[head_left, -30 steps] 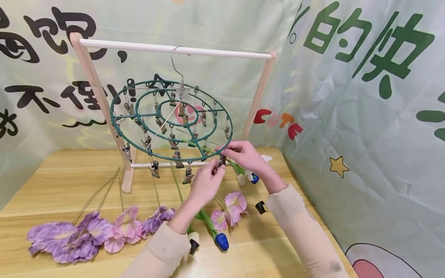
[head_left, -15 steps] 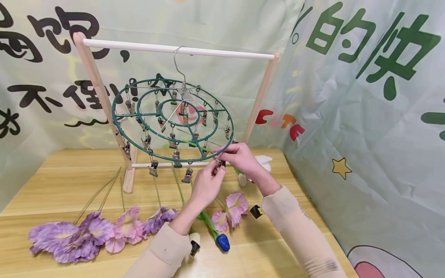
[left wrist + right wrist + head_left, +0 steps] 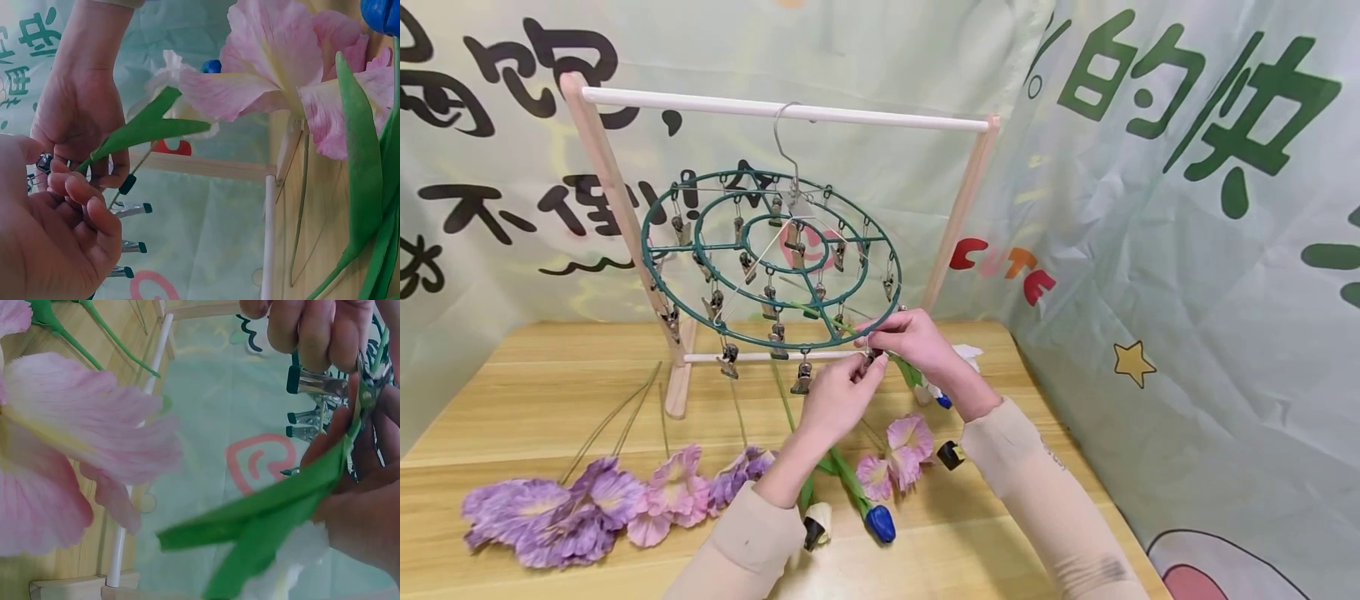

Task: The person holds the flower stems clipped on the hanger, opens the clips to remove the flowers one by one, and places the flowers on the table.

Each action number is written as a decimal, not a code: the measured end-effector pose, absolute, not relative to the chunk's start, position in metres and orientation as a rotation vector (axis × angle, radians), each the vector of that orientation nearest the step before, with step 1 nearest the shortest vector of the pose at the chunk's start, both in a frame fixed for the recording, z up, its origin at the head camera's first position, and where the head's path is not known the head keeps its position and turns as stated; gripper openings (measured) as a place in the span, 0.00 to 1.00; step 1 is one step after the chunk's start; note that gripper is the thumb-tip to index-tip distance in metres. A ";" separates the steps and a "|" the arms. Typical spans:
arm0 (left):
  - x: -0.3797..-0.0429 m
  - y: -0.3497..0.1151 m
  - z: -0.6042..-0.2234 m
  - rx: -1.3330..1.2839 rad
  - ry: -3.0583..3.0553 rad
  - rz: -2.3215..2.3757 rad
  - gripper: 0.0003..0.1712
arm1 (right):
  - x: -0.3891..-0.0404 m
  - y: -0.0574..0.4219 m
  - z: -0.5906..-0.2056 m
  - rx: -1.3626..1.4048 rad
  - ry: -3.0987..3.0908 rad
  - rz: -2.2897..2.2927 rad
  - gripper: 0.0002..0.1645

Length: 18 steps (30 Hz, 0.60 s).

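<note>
My left hand (image 3: 835,400) pinches a small metal clip (image 3: 369,394) that hangs from the near right rim of a round green hanger (image 3: 752,339). Right beside it, my right hand (image 3: 925,350) grips the green stem (image 3: 831,318) of a blue tulip (image 3: 943,402) at that clip. The stem passes under the rim, and its green leaves (image 3: 250,515) come out below the fingers. Whether the clip's jaws have the stem between them I cannot tell. Behind the right hand is a white flower (image 3: 967,356), partly hidden.
A wooden stand with a white bar (image 3: 887,117) carries the hanger, and several clips (image 3: 801,379) dangle around it. On the table (image 3: 512,375) lie purple flowers (image 3: 550,517), pink flowers (image 3: 906,454), another blue tulip (image 3: 880,522) and a white-and-black flower (image 3: 817,525).
Both hands have shifted slightly left, staying together at the clip. The hanger's clips sway a little. The tulip's blue head, hidden half a second ago, shows again behind the right wrist.
</note>
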State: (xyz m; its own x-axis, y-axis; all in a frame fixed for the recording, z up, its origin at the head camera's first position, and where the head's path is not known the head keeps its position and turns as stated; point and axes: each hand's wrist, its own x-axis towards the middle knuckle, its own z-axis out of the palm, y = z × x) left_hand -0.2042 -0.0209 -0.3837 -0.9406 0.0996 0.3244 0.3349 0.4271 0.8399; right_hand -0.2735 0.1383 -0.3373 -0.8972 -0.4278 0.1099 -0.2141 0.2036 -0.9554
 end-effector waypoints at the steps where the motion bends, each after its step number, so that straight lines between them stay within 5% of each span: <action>1: -0.204 -0.022 -0.384 -0.390 -2.465 -1.530 0.26 | -0.275 0.139 -0.337 -0.616 2.269 -1.759 0.12; 18: -0.203 -0.030 -0.384 -0.486 -2.619 -1.467 0.24 | -0.291 0.134 -0.335 -0.541 1.951 -1.806 0.17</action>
State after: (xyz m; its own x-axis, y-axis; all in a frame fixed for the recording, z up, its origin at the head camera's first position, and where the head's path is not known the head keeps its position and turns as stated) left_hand -0.2034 -0.0297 -0.3837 -0.9440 0.2263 0.2400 0.3229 0.4851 0.8127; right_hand -0.2906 0.1336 -0.3350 -0.8334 -0.5508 -0.0452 0.0027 0.0777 -0.9970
